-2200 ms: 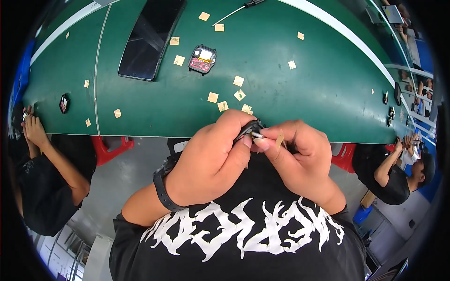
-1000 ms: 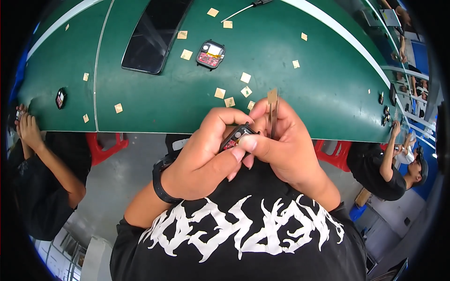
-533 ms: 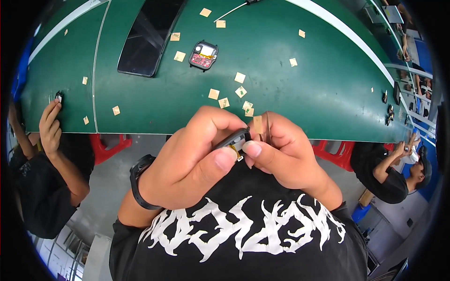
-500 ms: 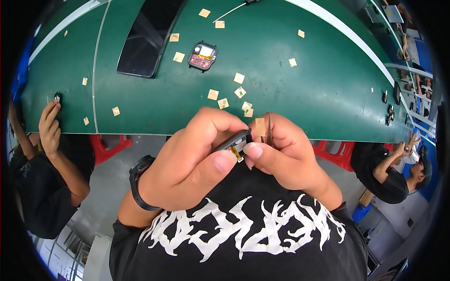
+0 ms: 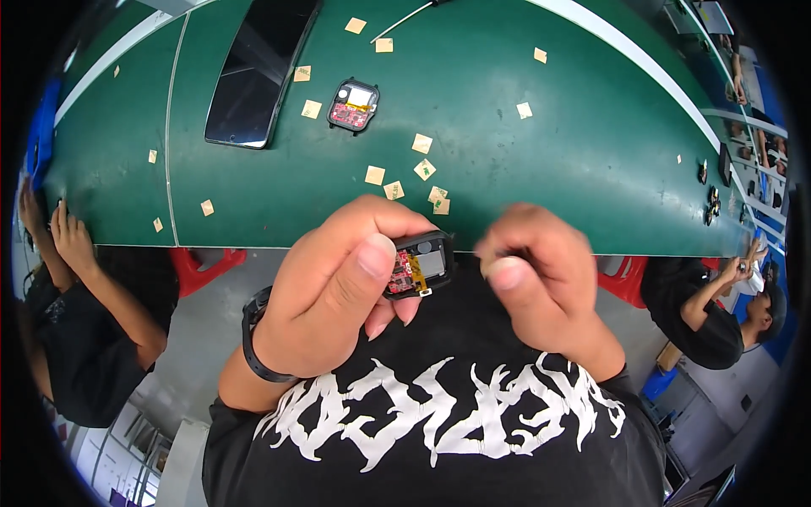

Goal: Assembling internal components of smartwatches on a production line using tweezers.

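My left hand (image 5: 338, 296) grips an opened smartwatch case (image 5: 451, 258) by its edges, thumb on the inner side. Its inside faces up: a red circuit board (image 5: 400, 272), a yellow ribbon cable (image 5: 417, 275) and a silvery rectangular part (image 5: 432, 264) show. My right hand (image 5: 541, 275) hovers apart from the case, to its right, with thumb and fingers curled together. Motion smears its fingertips, and whatever they pinch cannot be made out. A second opened watch case (image 5: 353, 106) lies farther off on the green table (image 5: 473, 84).
Several small tan adhesive squares (image 5: 375, 175) are scattered over the table. A black smartphone (image 5: 258, 76) lies at the back left, and a thin metal rod-like tool (image 5: 401, 22) at the far edge. Other people sit at left (image 5: 101, 313) and right (image 5: 693, 296), near red stools (image 5: 203, 270).
My right hand has drawn away rightward from the watch case. The tan square and metal strip at its fingers no longer show. My left hand has turned the case's inside upward.
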{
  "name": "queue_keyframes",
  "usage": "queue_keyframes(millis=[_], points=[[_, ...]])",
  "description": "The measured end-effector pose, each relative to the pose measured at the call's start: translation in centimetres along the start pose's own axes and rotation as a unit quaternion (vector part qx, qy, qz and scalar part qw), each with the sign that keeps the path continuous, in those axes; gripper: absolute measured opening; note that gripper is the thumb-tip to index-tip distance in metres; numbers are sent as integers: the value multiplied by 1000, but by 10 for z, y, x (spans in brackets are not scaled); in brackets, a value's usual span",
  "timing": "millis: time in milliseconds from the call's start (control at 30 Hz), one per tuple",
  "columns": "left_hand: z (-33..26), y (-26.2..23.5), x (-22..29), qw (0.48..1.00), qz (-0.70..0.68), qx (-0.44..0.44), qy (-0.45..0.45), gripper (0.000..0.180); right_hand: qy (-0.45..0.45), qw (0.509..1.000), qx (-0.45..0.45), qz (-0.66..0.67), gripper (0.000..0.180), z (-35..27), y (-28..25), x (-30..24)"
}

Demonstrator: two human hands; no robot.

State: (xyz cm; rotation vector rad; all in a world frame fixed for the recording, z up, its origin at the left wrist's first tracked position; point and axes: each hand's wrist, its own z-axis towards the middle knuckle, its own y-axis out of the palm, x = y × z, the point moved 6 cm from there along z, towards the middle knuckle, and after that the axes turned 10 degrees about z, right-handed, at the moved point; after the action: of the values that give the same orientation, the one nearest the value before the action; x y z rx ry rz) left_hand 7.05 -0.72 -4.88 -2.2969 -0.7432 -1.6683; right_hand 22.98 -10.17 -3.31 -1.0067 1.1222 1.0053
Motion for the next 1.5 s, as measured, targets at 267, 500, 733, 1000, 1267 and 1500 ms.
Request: queue_keyframes(millis=[267,500,733,1000,1267,1500], points=[[3,0,2,999,-36,5,-7,62,-75,944,-76,-312,60,3,-15,-43],[0,2,8,1000,-21,12,-12,64,-191,912,-80,-355,20,0,0,-56],[-3,4,11,1000,6,-4,-3,64,-316,839,-54,-439,16,0,7,-70],[-8,5,12,1000,-1,-16,-1,65,-337,832,-82,-434,13,-3,18,-73],[-9,6,12,1000,-6,-19,0,67,-310,851,-131,-403,32,-9,23,-73],[-10,8,13,1000,-7,-15,12,67,-335,862,-106,-365,33,-11,24,-70]])
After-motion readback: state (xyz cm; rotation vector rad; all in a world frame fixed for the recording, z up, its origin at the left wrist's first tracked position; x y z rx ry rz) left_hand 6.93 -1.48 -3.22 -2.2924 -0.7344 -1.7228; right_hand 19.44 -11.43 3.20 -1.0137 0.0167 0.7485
